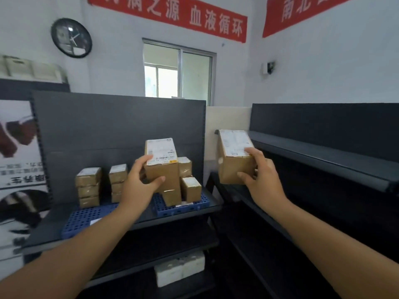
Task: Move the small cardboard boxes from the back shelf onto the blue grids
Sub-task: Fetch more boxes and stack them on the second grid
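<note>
I see my left hand [138,180] gripping a labelled cardboard box [162,162], thumb on the near face and fingers wrapped around its left side, held up in front of the dark shelf [129,221]. My right hand [262,175] clasps a second box [234,156], fingers on its label and thumb low on the front face, raised to the right of that shelf and in front of the side rack [323,156]. Two blue grids lie on the shelf: the left grid [84,219] carries two stacks of small boxes [88,186] toward its back, and the right grid [183,207] holds a few more boxes [191,188], just behind and below the box in my left hand.
</note>
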`<state>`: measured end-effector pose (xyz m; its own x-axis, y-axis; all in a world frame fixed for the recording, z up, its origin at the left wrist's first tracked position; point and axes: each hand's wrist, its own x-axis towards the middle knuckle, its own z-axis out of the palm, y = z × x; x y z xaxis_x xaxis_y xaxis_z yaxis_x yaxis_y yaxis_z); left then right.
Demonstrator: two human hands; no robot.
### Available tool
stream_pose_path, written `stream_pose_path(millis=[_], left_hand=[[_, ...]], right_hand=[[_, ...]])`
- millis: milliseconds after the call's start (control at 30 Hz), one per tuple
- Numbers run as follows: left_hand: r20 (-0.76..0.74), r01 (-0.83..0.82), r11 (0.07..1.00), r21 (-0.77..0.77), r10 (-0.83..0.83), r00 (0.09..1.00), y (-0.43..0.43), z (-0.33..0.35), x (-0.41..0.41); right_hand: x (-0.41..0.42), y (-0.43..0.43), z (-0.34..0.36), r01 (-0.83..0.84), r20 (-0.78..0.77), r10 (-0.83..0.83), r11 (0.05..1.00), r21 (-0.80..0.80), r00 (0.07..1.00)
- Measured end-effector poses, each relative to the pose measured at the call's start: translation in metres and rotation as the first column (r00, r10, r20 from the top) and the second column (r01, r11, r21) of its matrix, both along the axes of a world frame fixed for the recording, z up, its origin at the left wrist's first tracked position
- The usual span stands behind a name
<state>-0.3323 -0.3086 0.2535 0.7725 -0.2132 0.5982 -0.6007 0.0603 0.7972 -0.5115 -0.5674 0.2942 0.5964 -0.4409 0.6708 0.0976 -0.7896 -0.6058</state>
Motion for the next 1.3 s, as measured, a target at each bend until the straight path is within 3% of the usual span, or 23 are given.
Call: stream_pose_path(millis=[267, 867, 1167, 1300], left_hand=[[-0.072, -0.111, 0.992, 0.059, 0.116, 0.991, -0.001, -0.033, 0.087], [-0.17, -0.2, 0.949, 0.246, 0.245, 0.955, -0.156, -0.11, 0.268], [-0.203, -0.201, 0.912, 0.357, 0.286, 0.936, -0.176, -0.15, 0.308], [-0.206, -0.186, 0.925, 0.33, 0.263, 0.943, -0.174, -0.161, 0.316]], right_hand=[[0.112, -0.015, -0.026, -0.087, -0.079, 0.092, 0.994, 0.058, 0.993], [0.381, -0.16, -0.127, -0.322, -0.24, 0.348, 0.936, 0.142, 0.906], [0.435, -0.167, -0.176, -0.33, -0.308, 0.392, 0.915, 0.233, 0.867], [0.435, -0.167, -0.184, -0.312, -0.301, 0.391, 0.908, 0.28, 0.87]])
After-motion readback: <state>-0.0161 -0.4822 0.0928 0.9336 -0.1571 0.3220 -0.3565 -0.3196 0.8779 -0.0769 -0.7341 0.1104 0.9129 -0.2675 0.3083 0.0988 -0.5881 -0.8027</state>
